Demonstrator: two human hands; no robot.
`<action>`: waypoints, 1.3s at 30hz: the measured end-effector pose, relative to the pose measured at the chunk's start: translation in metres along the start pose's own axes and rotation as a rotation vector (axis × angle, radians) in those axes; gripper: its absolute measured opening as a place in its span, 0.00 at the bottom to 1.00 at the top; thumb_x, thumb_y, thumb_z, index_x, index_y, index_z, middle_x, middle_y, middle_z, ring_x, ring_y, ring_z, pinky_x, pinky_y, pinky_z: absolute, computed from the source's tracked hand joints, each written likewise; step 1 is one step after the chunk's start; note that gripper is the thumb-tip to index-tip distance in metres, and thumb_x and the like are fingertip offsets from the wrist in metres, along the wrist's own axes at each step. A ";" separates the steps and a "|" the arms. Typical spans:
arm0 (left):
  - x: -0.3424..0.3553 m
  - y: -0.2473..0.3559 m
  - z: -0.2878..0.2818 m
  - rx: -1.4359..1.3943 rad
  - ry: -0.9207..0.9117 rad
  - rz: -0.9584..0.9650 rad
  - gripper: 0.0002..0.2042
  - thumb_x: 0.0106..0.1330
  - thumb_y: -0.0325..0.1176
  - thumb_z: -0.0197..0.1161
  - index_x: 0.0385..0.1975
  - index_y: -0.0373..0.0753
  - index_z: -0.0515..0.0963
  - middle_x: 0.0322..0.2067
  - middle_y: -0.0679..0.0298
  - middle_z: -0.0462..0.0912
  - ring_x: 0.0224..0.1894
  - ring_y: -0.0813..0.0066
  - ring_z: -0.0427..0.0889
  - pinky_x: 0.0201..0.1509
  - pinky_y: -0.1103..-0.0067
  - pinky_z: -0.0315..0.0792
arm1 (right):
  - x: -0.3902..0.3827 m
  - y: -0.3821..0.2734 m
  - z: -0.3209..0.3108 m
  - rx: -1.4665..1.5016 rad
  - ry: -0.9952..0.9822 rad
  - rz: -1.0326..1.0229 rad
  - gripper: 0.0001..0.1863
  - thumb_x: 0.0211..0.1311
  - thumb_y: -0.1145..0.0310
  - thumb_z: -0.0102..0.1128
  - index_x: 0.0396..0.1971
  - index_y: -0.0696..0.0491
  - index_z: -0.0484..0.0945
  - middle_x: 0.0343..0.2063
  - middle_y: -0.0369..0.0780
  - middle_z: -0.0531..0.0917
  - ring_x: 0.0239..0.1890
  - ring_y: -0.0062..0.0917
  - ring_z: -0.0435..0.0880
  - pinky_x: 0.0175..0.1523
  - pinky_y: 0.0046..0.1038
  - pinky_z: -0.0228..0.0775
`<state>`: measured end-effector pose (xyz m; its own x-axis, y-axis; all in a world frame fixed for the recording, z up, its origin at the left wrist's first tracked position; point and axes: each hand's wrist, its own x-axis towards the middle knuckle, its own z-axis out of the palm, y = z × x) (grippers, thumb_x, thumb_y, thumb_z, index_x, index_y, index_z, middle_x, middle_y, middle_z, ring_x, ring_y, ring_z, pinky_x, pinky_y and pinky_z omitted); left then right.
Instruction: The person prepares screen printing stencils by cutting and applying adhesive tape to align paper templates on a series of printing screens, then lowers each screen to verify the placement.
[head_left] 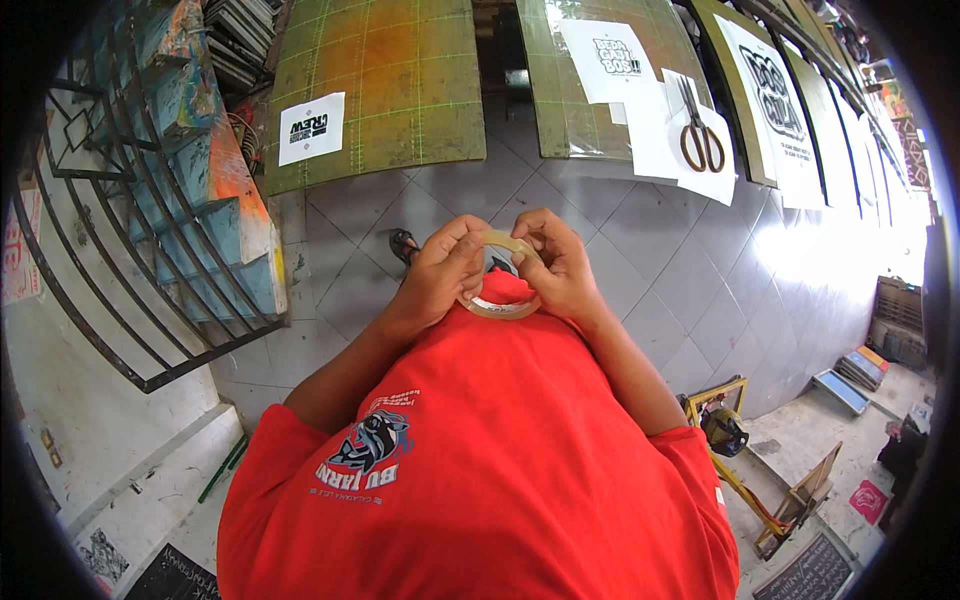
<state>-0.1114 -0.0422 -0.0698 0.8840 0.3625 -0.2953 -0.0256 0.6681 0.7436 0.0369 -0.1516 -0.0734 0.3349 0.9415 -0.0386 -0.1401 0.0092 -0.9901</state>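
Note:
I hold a roll of clear yellowish tape (pixel 510 310) upright in front of my red shirt. My left hand (pixel 440 268) is closed on the roll's left side, thumb pressed to it. My right hand (pixel 555 262) grips the upper right side, thumb and bent fingers pinching the rim. On the board ahead at the right, scissors (pixel 703 145) with brown handles lie on white printed papers (pixel 610 70). A smaller printed paper (pixel 311 128) lies on the left board (pixel 400 90).
Black metal railing (pixel 150 380) and painted steps (pixel 235 260) stand at the left. More boards (pixel 745 30) with papers line the upper right. Below is a grey tiled floor (pixel 670 300), with a yellow metal frame (pixel 735 480), wooden pieces (pixel 810 480) and stacked screens (pixel 840 390) at the right.

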 end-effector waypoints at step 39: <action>0.020 0.002 0.002 0.015 -0.102 -0.053 0.11 0.74 0.41 0.45 0.38 0.40 0.67 0.16 0.75 0.57 0.15 0.89 0.53 0.18 0.88 0.53 | -0.013 0.007 -0.006 0.213 0.104 -0.105 0.09 0.58 0.80 0.49 0.39 0.57 0.69 0.20 0.31 0.73 0.20 0.10 0.67 0.25 0.16 0.59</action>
<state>-0.0926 -0.0354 -0.0729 0.9269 0.2579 -0.2726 0.0293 0.6745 0.7377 0.0377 -0.1656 -0.0804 0.4509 0.8918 0.0386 -0.2884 0.1865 -0.9392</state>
